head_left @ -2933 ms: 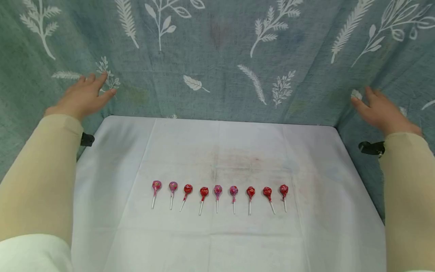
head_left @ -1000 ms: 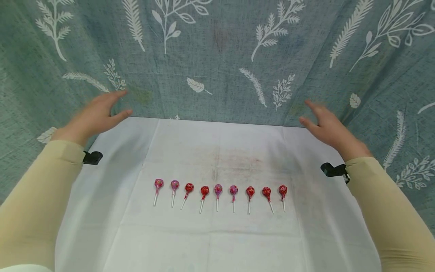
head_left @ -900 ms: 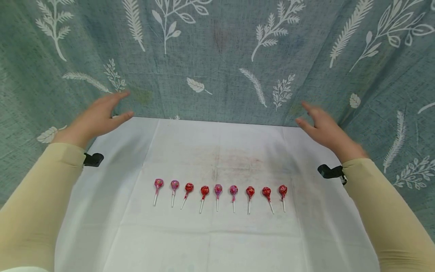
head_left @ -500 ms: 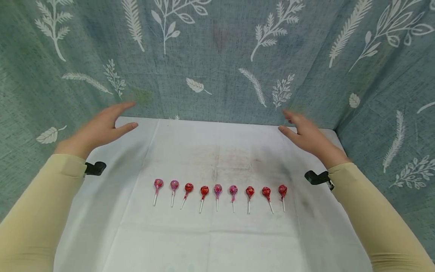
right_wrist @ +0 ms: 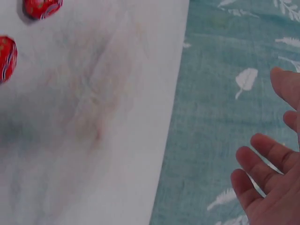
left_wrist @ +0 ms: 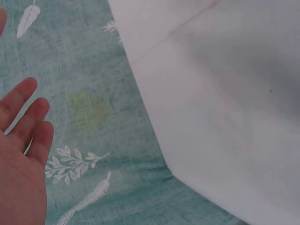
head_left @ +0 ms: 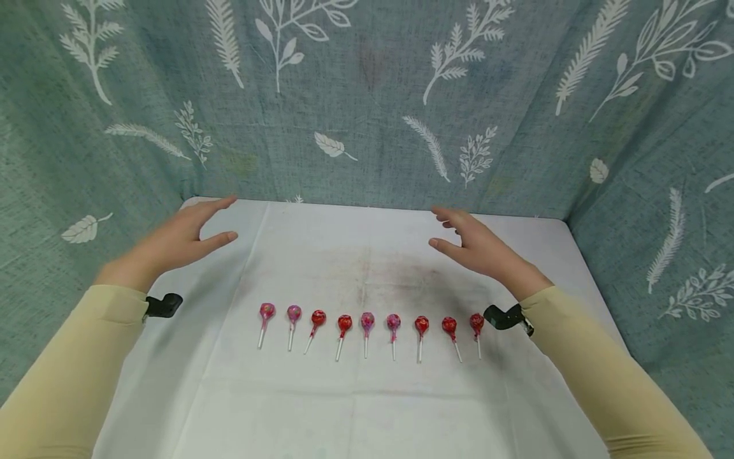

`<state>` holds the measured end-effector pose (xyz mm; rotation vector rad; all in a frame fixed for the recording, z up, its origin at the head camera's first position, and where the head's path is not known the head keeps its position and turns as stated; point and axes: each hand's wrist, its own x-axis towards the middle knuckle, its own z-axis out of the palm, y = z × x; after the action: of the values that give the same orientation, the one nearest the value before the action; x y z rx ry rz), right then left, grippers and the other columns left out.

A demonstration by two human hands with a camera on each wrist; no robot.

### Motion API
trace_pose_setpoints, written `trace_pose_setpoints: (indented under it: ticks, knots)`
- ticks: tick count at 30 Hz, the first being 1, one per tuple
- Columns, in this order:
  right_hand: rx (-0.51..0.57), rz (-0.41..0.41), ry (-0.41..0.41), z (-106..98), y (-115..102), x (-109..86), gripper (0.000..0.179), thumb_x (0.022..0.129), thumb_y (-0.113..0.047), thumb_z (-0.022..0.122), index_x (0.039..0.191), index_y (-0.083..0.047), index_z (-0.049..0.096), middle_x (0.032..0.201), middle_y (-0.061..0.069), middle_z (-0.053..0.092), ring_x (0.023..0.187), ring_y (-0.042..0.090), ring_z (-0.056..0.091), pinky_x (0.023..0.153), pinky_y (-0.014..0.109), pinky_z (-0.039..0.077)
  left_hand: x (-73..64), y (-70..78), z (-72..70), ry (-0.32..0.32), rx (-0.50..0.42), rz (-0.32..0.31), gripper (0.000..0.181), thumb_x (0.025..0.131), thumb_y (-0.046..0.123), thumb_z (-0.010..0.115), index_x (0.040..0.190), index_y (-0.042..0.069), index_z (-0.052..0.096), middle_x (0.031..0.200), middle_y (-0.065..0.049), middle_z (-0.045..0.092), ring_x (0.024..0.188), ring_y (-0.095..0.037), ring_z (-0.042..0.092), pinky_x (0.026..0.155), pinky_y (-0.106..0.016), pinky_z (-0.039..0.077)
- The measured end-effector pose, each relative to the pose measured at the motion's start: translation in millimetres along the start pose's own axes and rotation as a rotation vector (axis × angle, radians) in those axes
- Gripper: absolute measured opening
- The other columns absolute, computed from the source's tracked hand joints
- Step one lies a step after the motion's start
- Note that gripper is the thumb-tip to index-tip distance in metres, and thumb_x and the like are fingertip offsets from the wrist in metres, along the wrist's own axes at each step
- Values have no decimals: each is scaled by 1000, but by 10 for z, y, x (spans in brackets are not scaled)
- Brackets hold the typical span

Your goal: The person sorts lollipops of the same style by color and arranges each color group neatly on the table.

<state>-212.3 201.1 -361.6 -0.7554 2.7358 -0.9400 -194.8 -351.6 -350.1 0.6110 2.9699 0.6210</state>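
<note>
Several wrapped lollipops lie in a row across the white table, heads away from me and sticks toward me. The leftmost lollipop (head_left: 266, 311) is pink, a middle one (head_left: 367, 322) is pinkish purple, and the rightmost lollipop (head_left: 476, 322) is red, close to the right wrist camera. My left hand (head_left: 178, 239) hovers over the far left of the table, fingers extended and thumb apart, holding nothing. Above the back right part of the table, my right hand (head_left: 478, 245) is likewise spread and holds nothing. Two red lollipop heads (right_wrist: 43, 7) show at the right wrist view's upper left.
A white cloth (head_left: 287, 414) covers the table, with faint reddish stains behind the row. Green-blue curtains (head_left: 367, 95) with white leaf prints hang behind and at both sides. A black wrist camera (head_left: 163, 305) sits on the left wrist, another (head_left: 504, 317) on the right.
Both hands have come down and nearer to me from against the curtain. The right hand has also moved well to the left, over the table. The lollipops have stayed in place.
</note>
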Motion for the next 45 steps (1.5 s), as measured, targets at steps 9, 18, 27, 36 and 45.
trace_pose_setpoints:
  ticks: [9, 18, 27, 36, 45]
  knots:
    - [6, -63, -36, 269, -136, 55, 70, 96, -48, 61, 155, -24, 32, 150, -1, 40, 131, 20, 45, 94, 46, 48, -119, -12, 201, -2, -14, 17, 76, 96, 44, 64, 158, 21, 27, 154, -14, 35, 139, -42, 30, 105, -63, 27]
    - [31, -78, -87, 514, -246, 95, 75, 93, -53, 62, 155, -23, 33, 147, 1, 43, 131, 20, 44, 94, 46, 49, -235, 17, 345, -5, -32, 15, 75, 96, 44, 65, 157, 21, 29, 152, -12, 39, 137, -40, 34, 105, -61, 30]
    - [27, -112, -119, 814, -433, 157, 64, 94, -48, 65, 148, -20, 45, 140, -4, 49, 128, 14, 46, 102, 38, 43, -359, 11, 504, -24, -59, -24, 73, 95, 46, 64, 157, 23, 30, 139, -13, 52, 133, -37, 38, 101, -58, 33]
    - [36, -145, -159, 1063, -628, 253, 61, 94, -49, 63, 145, -18, 48, 140, -5, 50, 128, 13, 47, 104, 33, 41, -446, -2, 641, -41, -66, -47, 71, 95, 46, 64, 156, 27, 32, 135, -9, 54, 129, -33, 41, 91, -53, 43]
    - [60, -189, -220, 1375, -851, 335, 58, 96, -47, 62, 144, -17, 49, 139, 0, 51, 126, 14, 48, 103, 33, 42, -557, -1, 806, -56, -108, -54, 67, 94, 50, 64, 152, 27, 40, 130, -6, 58, 127, -29, 43, 92, -52, 42]
